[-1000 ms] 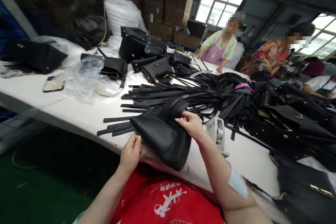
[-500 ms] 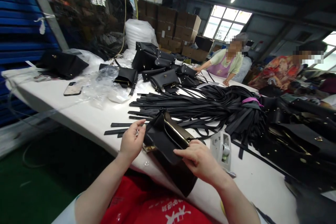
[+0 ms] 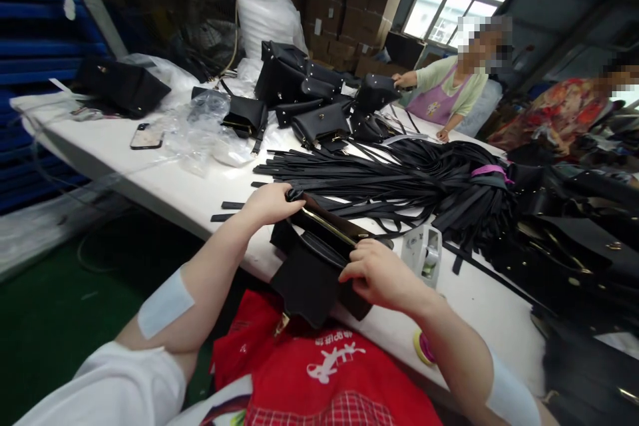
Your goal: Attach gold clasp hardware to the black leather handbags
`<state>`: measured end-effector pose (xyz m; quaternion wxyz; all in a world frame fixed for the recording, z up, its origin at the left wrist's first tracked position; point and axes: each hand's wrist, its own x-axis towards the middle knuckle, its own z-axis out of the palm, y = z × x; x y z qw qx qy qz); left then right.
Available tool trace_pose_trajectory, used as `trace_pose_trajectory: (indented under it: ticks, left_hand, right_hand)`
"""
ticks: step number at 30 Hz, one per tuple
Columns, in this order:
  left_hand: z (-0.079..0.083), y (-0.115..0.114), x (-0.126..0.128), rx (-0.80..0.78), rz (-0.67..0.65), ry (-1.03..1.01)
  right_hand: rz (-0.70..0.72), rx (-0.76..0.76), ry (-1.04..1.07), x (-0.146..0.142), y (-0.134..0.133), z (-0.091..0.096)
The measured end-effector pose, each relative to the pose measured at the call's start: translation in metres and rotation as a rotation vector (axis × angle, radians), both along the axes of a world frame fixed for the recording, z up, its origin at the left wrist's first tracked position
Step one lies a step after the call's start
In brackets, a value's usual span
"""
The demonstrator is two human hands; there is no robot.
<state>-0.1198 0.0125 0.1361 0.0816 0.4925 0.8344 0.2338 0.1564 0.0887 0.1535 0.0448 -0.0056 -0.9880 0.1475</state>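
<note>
A black handbag [image 3: 307, 279] with a gold zipper along its mouth rests at the front edge of the table, tilted toward me. Its flap hangs down over the edge, and a gold clasp [image 3: 282, 324] dangles at the lower left. My left hand [image 3: 274, 203] pinches the bag's upper left corner. At the other end of the zipper, my right hand [image 3: 374, 273] grips the bag's right side with curled fingers. The mouth of the bag is partly spread, showing a dark lining. A grey-white tape dispenser [image 3: 422, 253] stands just right of the bag.
A bundle of black straps [image 3: 379, 173] tied with a pink band lies across the table. Several black bags [image 3: 319, 123] pile up behind it, more [image 3: 589, 233] at right. A phone [image 3: 146, 136] and clear plastic [image 3: 194, 140] lie left. A co-worker [image 3: 449, 90] handles a bag opposite.
My left hand has moved up onto the bag's corner from beside it. The flap has dropped toward me. The co-worker opposite has lifted a bag. The view has tilted downward.
</note>
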Motion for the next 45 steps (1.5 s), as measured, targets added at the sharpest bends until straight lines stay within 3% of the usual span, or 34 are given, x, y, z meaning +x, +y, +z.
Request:
trace_pose_trajectory:
  ticks: [3,5,9,11,16,21,24,30,35,37,41,45]
  left_hand:
    - [-0.001,-0.017,0.012,-0.058,-0.084,-0.027]
    - [-0.005,-0.028,0.029,-0.063,-0.062,-0.006]
    - [-0.013,-0.043,0.063,-0.032,0.012,0.006]
    - [-0.014,-0.048,0.072,-0.029,0.023,-0.038]
    - [-0.012,-0.054,0.074,-0.002,0.054,-0.154]
    - [-0.019,-0.054,0.069,0.044,0.011,-0.207]
    - [-0.025,-0.055,0.066,0.090,-0.063,-0.237]
    - [-0.026,-0.059,0.063,0.095,-0.101,-0.305]
    - [-0.022,-0.058,0.068,0.090,-0.027,-0.209]
    - [-0.018,-0.055,0.071,0.058,-0.003,-0.151]
    - [-0.013,-0.051,0.076,0.021,0.002,-0.087]
    - [-0.013,-0.048,0.080,0.006,-0.008,-0.065]
  right_hand:
    - [-0.129,-0.069,-0.048,-0.003,0.020,0.008]
    - [-0.168,-0.143,-0.079,-0.011,0.027,0.009]
    - [-0.246,-0.315,-0.059,-0.039,0.022,-0.001]
    - [-0.263,-0.332,0.007,-0.054,0.014,-0.008]
    - [-0.179,-0.361,0.114,-0.077,0.003,-0.024]
    - [-0.317,-0.625,0.183,-0.083,0.006,-0.040]
    - [-0.276,-0.700,0.138,-0.081,0.009,-0.044]
    - [-0.071,-0.640,0.076,-0.072,0.022,-0.033]
    - [-0.073,-0.555,0.061,-0.067,0.029,-0.024]
    - [-0.115,-0.383,0.019,-0.069,0.025,-0.020]
    - [-0.198,0.105,-0.164,-0.080,0.009,-0.005]
    - [-0.085,0.326,-0.331,-0.094,-0.005,0.007]
